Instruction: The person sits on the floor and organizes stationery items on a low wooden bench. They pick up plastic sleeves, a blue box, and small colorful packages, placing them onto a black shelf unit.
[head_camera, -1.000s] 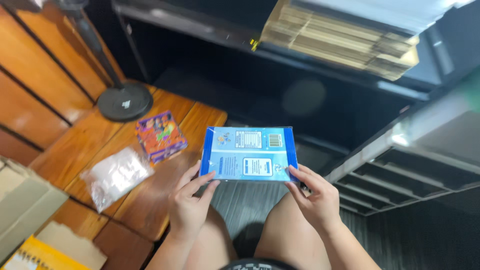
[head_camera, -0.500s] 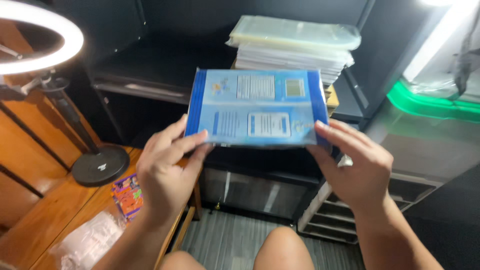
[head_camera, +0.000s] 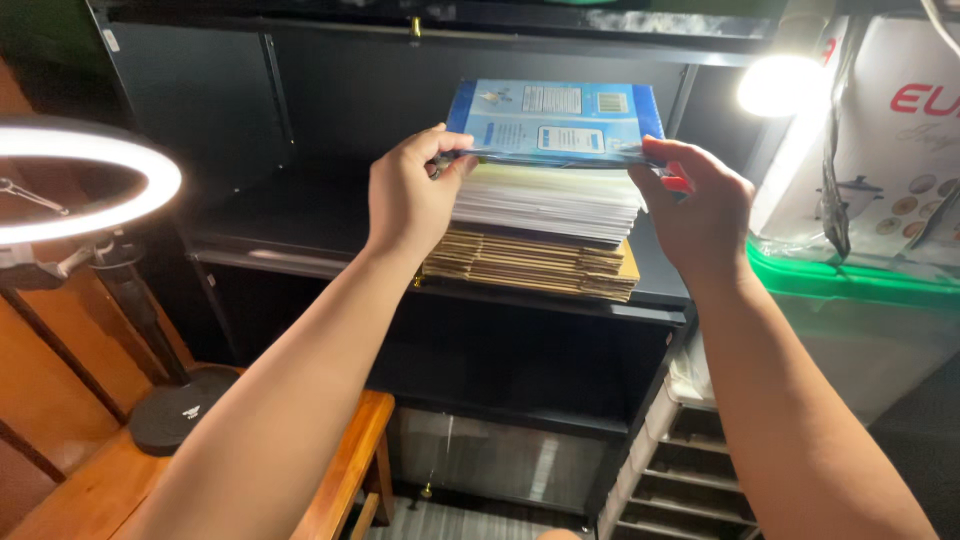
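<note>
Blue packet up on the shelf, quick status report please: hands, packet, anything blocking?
Left hand and right hand grip blue packet by its ends. Packet flat atop white stack, over brown cardboard stack. Nothing blocking.

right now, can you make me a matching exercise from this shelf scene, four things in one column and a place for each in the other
Things:
1. blue flat package
2. brown cardboard stack
3. ring light
4. left hand

Places:
A. at the far left, on a stand
B. gripping the package's left edge
C. on top of the white stack, held at both edges
D. lowest in the pile on the black shelf

Pairs: 1-C, 2-D, 3-A, 4-B

The right hand grips the package's right edge.
</note>
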